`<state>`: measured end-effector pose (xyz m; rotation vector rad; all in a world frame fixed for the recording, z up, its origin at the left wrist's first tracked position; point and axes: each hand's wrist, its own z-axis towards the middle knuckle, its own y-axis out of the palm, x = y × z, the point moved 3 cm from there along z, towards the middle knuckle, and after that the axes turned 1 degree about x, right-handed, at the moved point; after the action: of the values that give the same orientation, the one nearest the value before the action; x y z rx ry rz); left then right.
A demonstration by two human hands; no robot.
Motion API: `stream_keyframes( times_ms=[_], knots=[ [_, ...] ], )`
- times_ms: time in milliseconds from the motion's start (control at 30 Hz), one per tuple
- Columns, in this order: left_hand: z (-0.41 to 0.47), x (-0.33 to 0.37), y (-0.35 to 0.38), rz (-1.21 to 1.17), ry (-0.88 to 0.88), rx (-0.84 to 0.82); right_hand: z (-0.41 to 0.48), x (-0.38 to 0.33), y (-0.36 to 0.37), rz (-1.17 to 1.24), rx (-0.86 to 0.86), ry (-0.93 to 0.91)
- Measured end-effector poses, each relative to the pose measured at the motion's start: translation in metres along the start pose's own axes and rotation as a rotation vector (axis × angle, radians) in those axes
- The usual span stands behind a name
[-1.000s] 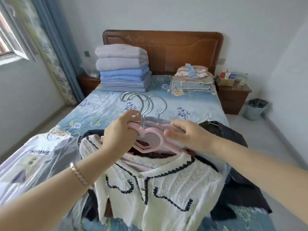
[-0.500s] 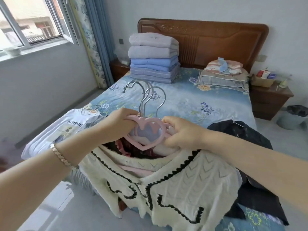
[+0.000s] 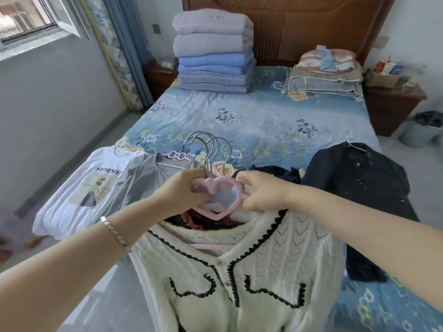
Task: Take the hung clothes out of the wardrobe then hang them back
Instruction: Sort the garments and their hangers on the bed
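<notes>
Both hands hold the pink hangers (image 3: 225, 200) tight. My left hand (image 3: 182, 192) curls round the left side of the heart shape, thumb on the front. My right hand (image 3: 261, 195) pinches the right side. Three metal hooks (image 3: 211, 152) stick up between them. A white sweater (image 3: 251, 271) with black trim hangs from the front hanger. More clothes, dark and red, are bunched behind it.

A second ago this bunch lay on the bed (image 3: 263, 116). Now it is up in the air, and the sweater hangs down past the bed's end, over the floor (image 3: 107, 283). My hands have also come closer together. So I think the pick-up is done. The next job is to carry the bunch to the wardrobe, which I cannot see. A T-shirt (image 3: 96, 178), a grey top (image 3: 148, 178) and a black coat (image 3: 354, 183) lie on the bed on their hangers, so they are left to hang up too.
</notes>
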<state>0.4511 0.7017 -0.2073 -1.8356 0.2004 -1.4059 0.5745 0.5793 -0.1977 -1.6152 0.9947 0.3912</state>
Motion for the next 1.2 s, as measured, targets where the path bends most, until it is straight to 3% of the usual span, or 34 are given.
stream_keyframes(
  times_ms=[133, 267, 433, 533, 600, 633, 700, 767, 800, 900, 1067, 1200],
  knots=[
    [0.036, -0.03, 0.012, 0.068, -0.086, 0.046, 0.028, 0.015, 0.015, -0.082, 0.022, 0.002],
    [0.066, -0.053, 0.035, 0.153, -0.078, 0.094, 0.057, 0.04, 0.024, -0.282, 0.027, 0.065],
    [0.133, -0.08, 0.061, 0.203, -0.039, 0.087, 0.107, 0.084, 0.013, -0.336, 0.005, 0.096],
    [0.186, -0.096, 0.083, 0.156, -0.104, 0.099, 0.143, 0.135, -0.017, -0.094, -0.086, 0.094],
    [0.227, -0.109, 0.099, 0.14, -0.162, 0.107, 0.169, 0.178, -0.048, 0.287, -0.179, 0.192],
    [0.249, -0.117, 0.108, 0.14, -0.185, 0.116, 0.186, 0.207, -0.063, 0.475, -0.141, 0.247],
    [0.286, -0.131, 0.125, 0.148, -0.194, 0.121, 0.222, 0.274, -0.086, 0.654, 0.122, 0.405],
    [0.318, -0.148, 0.146, 0.138, -0.193, 0.098, 0.257, 0.35, -0.099, 0.46, 0.355, 0.627],
    [0.331, -0.156, 0.157, 0.139, -0.201, 0.07, 0.273, 0.386, -0.1, 0.305, 0.366, 0.713],
    [0.364, -0.185, 0.19, 0.146, -0.238, 0.021, 0.314, 0.471, -0.094, 0.008, 0.261, 0.821],
    [0.417, -0.226, 0.228, 0.118, -0.245, 0.038, 0.375, 0.553, -0.067, -0.122, 0.203, 0.792],
    [0.442, -0.254, 0.246, 0.15, -0.257, 0.047, 0.405, 0.583, -0.027, -0.393, -0.068, 0.737]
  ],
)
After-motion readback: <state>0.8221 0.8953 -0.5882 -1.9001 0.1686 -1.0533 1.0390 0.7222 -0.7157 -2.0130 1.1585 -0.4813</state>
